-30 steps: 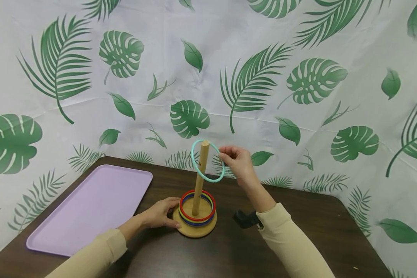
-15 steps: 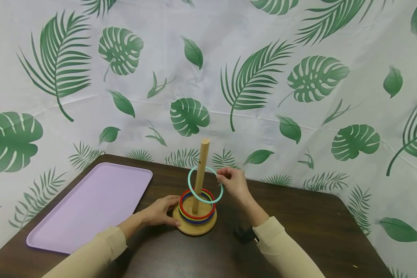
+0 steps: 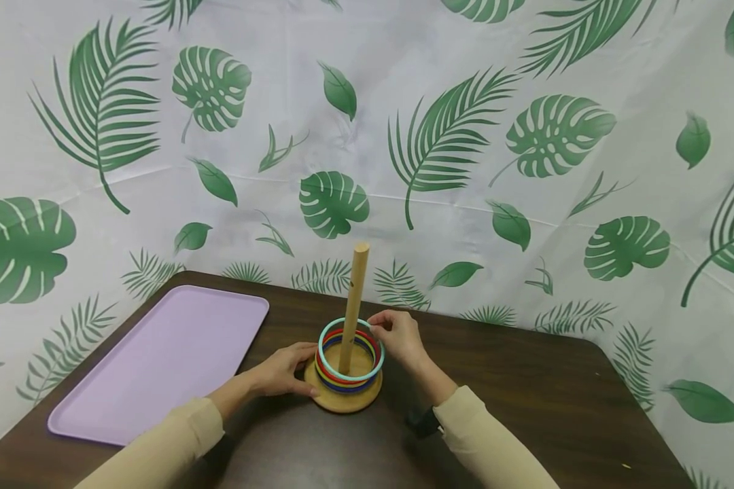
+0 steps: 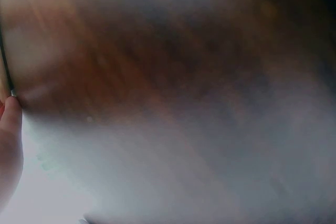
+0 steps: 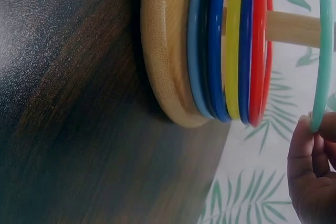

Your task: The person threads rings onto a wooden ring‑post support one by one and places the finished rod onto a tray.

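Note:
A wooden ring stand has a round base (image 3: 344,403) and an upright peg (image 3: 357,278). My left hand (image 3: 280,373) holds the base's left edge, thumb in front; only part of that hand shows, blurred, in the left wrist view. Between thumb and fingers my right hand (image 3: 400,339) pinches a turquoise ring (image 5: 325,51), which encircles the peg. In the right wrist view, a gap separates it from the stacked rings: a red ring (image 5: 258,51) on top, a yellow ring (image 5: 233,51) lower, and several blue ones among and beneath them.
A lilac tray (image 3: 159,367) lies on the dark wooden table (image 3: 526,407), left of the stand. Behind the table hangs a white cloth (image 3: 391,54) printed with green leaves. A dark wrist strap (image 3: 423,422) sits below the right forearm.
My right hand has come down with the turquoise ring along the peg, from near its top to just above the stacked rings. The left hand stays at the base.

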### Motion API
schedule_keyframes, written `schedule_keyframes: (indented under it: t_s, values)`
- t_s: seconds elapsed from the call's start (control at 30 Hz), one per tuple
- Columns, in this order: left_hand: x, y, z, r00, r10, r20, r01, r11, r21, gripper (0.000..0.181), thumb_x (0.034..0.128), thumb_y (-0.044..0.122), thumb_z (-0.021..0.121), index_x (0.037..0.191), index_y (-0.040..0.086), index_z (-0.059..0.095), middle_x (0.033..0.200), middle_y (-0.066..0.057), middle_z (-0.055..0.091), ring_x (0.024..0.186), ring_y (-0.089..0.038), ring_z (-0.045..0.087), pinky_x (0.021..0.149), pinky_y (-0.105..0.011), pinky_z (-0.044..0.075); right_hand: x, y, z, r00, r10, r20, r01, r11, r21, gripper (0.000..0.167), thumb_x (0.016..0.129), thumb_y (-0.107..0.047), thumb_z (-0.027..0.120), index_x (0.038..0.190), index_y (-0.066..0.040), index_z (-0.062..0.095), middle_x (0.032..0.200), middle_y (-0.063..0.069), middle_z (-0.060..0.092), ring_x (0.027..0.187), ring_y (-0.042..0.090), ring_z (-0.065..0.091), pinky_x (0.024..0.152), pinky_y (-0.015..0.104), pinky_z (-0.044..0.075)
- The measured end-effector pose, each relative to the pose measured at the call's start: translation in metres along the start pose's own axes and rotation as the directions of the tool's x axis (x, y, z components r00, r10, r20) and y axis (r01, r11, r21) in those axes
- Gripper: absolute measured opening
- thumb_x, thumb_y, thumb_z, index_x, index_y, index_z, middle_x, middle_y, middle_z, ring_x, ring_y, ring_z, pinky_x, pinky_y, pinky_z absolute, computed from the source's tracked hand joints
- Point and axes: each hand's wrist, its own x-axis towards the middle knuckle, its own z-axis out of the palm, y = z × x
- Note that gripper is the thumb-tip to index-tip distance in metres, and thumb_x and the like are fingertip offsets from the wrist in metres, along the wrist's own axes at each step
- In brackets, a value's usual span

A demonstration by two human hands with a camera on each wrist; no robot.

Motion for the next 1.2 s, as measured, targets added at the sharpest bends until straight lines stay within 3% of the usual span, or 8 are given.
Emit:
schedule_keyframes:
  t_s: [0.5,0.73,1.2]
  values:
    - [0.001,-0.002,0.001,1.0,0.005,-0.01,-0.005,1.0,0.008,0.078,0.0724,0.025,0.081,0.133,-0.009,0.046,0.134,-0.026,0.046,0.125,-0.04,0.043,0.101,-0.045,0.043,0.004,0.004,0.01,1.0,-0.017,-0.011,0.016,0.998,-0.066,0.005,0.08,0.0,0.068,0.082,-0.002,0.072,0.072,0.006,0.069,0.063,0.009,0.056,0.055,0.022,0.047]
    - [0.001,0.001,-0.001,1.0,0.0,-0.013,0.0,1.0,0.031,0.078,0.0722,0.027,0.082,0.133,-0.008,0.047,0.133,-0.024,0.047,0.125,-0.039,0.044,0.102,-0.046,0.042,0.006,0.003,0.012,1.0,0.014,-0.007,-0.014,0.997,-0.071,0.005,0.081,-0.001,0.068,0.082,-0.002,0.072,0.07,0.005,0.068,0.06,0.006,0.054,0.054,0.021,0.047]
    - [0.002,-0.002,0.0,1.0,0.004,-0.004,-0.004,1.0,-0.03,0.078,0.0729,0.023,0.082,0.133,-0.011,0.045,0.134,-0.028,0.044,0.126,-0.041,0.043,0.101,-0.045,0.042,0.006,0.009,0.016,1.0,0.024,-0.006,-0.024,0.997,-0.072,0.004,0.081,-0.002,0.068,0.082,-0.001,0.071,0.07,0.005,0.067,0.057,0.006,0.049,0.05,0.02,0.043]
